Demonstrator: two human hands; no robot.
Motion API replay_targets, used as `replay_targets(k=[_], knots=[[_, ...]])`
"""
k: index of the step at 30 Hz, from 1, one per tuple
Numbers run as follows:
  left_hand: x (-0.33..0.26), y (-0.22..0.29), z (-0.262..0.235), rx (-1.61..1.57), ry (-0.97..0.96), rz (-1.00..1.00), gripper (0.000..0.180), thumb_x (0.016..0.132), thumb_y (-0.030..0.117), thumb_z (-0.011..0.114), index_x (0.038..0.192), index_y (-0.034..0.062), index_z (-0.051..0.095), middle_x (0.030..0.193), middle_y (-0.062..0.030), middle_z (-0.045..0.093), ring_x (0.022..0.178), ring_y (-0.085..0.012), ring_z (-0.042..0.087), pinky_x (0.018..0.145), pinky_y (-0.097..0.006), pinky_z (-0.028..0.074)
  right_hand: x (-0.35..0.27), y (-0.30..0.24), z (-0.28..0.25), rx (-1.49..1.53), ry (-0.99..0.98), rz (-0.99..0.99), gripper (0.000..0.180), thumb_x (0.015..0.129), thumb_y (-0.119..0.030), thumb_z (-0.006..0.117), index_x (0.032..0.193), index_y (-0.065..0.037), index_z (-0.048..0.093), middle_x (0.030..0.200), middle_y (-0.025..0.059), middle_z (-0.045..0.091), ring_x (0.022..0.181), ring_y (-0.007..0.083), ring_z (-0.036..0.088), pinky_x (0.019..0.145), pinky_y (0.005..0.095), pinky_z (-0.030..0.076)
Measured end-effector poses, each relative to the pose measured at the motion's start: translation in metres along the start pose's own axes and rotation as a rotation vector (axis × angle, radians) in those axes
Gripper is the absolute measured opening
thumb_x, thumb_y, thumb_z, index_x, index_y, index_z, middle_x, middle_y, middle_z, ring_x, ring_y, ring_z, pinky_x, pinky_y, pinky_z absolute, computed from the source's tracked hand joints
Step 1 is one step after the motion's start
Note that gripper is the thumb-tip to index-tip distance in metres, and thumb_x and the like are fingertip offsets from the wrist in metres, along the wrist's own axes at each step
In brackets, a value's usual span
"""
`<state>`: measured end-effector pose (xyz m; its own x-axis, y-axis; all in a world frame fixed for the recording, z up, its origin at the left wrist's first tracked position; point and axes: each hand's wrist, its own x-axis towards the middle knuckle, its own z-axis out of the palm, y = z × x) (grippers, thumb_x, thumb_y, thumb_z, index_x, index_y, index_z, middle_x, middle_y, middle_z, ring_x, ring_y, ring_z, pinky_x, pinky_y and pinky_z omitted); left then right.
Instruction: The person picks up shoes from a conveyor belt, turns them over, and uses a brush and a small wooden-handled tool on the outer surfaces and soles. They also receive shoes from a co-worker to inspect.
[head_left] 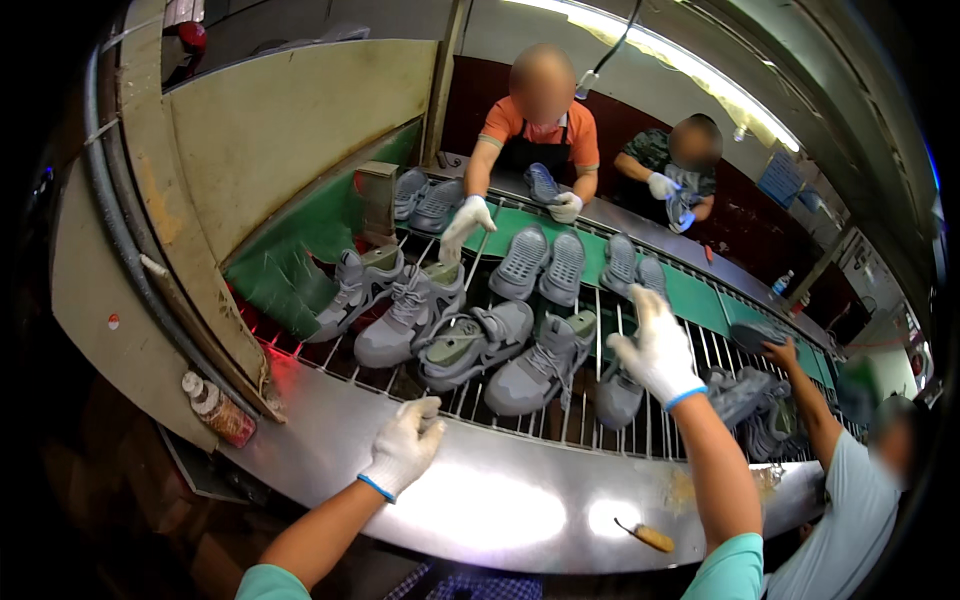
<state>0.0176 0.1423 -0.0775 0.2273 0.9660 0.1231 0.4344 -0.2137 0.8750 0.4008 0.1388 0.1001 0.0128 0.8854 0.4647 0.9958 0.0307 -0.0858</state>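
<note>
My left hand (404, 447), in a white knit glove, hovers over the near metal edge with its fingers slightly bent and apart, holding nothing. Closest to it is a grey shoe (470, 350) tipped on its side on the wire rack. My right hand (657, 350), gloved alike, is raised with fingers spread and nothing in it. Beneath that hand a grey shoe (619, 400) is partly hidden. Between my hands another grey sneaker (541, 368) stands upright. Farther left sit two more sneakers, one (410, 310) beside the other (357, 290).
Grey soles (520, 265) lie along the far side of the wire rack (640, 440). Across it, a person in orange (540, 125) reaches toward the shoes, and another handles a shoe. At right, a co-worker's arm (812, 395) holds a sole. A bottle (215, 408) stands left.
</note>
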Motion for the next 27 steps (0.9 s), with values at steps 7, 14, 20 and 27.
replay_targets(k=[7,14,20,27], knots=[[0.025,-0.011,0.004,-0.185,0.025,-0.006,0.038,0.096,0.022,0.075,0.127,0.0007,0.071,0.11,-0.0157,0.074,0.088,-0.0238,0.075,0.079,-0.035,0.061,0.14,-0.027,0.167,-0.048,-0.379,0.129,0.104,0.078,-0.041,0.086,0.166,-0.02,0.035,0.166,0.0247,0.039,0.142,0.0477,0.052,0.115,0.0545,0.046],[0.033,-0.016,-0.004,-0.035,-0.026,0.076,0.034,0.094,0.019,0.076,0.123,0.0014,0.072,0.102,-0.0136,0.074,0.081,-0.0252,0.074,0.073,-0.036,0.061,0.199,-0.048,0.238,-0.148,-0.658,0.068,0.096,0.073,-0.057,0.088,0.154,-0.017,0.058,0.172,0.0237,0.03,0.154,0.0486,0.036,0.124,0.063,0.03],[0.037,-0.015,-0.007,-0.117,-0.004,0.067,0.03,0.092,0.018,0.077,0.118,0.0045,0.075,0.105,-0.0141,0.077,0.085,-0.0277,0.077,0.075,-0.039,0.062,0.205,0.024,0.254,-0.144,-0.557,0.03,0.087,0.072,-0.052,0.091,0.144,-0.013,0.063,0.162,0.0265,0.042,0.142,0.0478,0.051,0.116,0.0561,0.045],[0.039,-0.022,-0.014,-0.088,-0.028,0.092,0.03,0.093,0.02,0.076,0.12,0.0066,0.075,0.107,-0.0134,0.078,0.091,-0.0305,0.077,0.078,-0.041,0.063,0.192,0.041,0.278,-0.189,-0.356,0.074,0.061,0.078,-0.016,0.084,0.135,-0.017,0.062,0.131,0.0243,0.058,0.111,0.0465,0.069,0.096,0.0551,0.057]])
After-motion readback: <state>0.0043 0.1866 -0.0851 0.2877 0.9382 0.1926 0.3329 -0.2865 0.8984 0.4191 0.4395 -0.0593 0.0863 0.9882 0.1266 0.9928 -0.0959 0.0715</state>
